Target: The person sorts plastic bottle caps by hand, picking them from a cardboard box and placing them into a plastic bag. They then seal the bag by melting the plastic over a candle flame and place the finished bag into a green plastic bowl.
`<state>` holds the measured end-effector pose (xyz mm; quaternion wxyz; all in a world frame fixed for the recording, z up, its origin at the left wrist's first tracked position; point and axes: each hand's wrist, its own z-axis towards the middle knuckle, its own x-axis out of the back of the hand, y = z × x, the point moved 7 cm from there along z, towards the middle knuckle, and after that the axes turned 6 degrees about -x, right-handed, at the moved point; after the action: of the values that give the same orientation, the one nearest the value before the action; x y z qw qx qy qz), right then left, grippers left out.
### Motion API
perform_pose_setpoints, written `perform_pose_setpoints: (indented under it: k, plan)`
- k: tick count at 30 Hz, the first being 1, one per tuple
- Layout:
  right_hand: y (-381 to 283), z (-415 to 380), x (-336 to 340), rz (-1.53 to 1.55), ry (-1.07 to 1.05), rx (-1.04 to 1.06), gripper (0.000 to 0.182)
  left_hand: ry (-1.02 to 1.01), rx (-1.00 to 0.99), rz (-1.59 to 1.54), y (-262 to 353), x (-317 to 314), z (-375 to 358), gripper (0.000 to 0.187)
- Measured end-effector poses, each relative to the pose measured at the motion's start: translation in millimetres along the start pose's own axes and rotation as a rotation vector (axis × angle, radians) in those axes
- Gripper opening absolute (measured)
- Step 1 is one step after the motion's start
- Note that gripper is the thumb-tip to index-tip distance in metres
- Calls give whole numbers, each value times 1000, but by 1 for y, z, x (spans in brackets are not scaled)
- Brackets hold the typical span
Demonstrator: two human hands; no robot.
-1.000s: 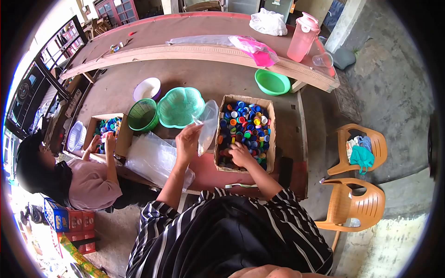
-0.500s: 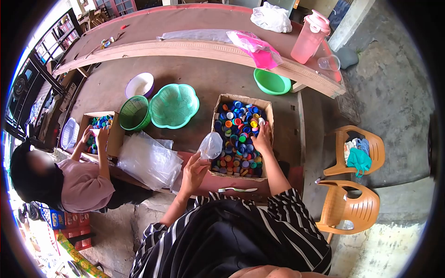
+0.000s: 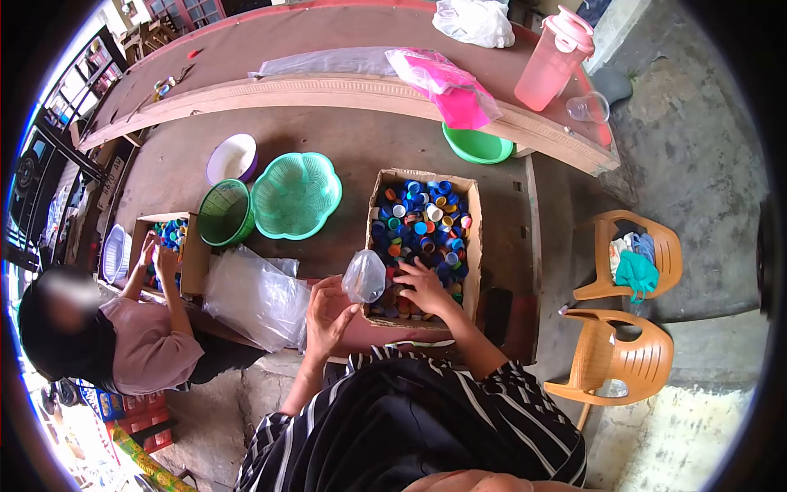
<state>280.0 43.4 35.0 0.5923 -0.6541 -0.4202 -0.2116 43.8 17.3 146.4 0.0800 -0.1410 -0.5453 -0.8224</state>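
Note:
My left hand (image 3: pixel 328 316) pinches a small clear plastic bag (image 3: pixel 363 276) by its edge, and the bag's mouth faces the box. Mixed bottle caps (image 3: pixel 422 215), mostly blue with some white, red, orange and green, fill an open cardboard box (image 3: pixel 474 246) in front of me. Over the box's lower part, my right hand (image 3: pixel 426 289) lies on the caps with its fingers apart, near the bag. Any cap beneath those fingers is hidden.
To the left lies a stack of clear plastic bags (image 3: pixel 254 297). A co-worker (image 3: pixel 152 344) handles caps at a smaller cardboard box (image 3: pixel 195 266). Behind stand a teal basket (image 3: pixel 297 197), a green basket (image 3: pixel 226 213) and a green bowl (image 3: pixel 477 148). Plastic chairs (image 3: pixel 602 357) stand at right.
My right hand has moved from the box's right side down and left across the caps, toward the bag. The left hand still holds the bag, slightly lower. The camera view has shifted a little.

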Motion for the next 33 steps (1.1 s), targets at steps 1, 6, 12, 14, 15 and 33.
perform_pose_setpoints:
  k: [1, 6, 12, 14, 15, 33]
  plan:
    - [13, 1, 6, 145, 41, 10, 33, -4, 8, -24, -3, -1, 1, 38]
    - [61, 10, 66, 155, 531, -85, 18, 6, 63, -142, -4, -5, 7, 46]
    - [80, 48, 97, -169, 685, -176, 25, 35, 66, -148, 6, -5, 19, 52]
    - [89, 59, 87, -249, 587, -244, 26, 17, 87, -95, 8, -5, 21, 52]
    - [92, 62, 83, -289, 538, -276, 26, 10, 98, -69, 10, -4, 21, 52]
    - [58, -33, 54, 1080, 179, -165, 42, 53, 63, -102, 27, -1, 5, 39]
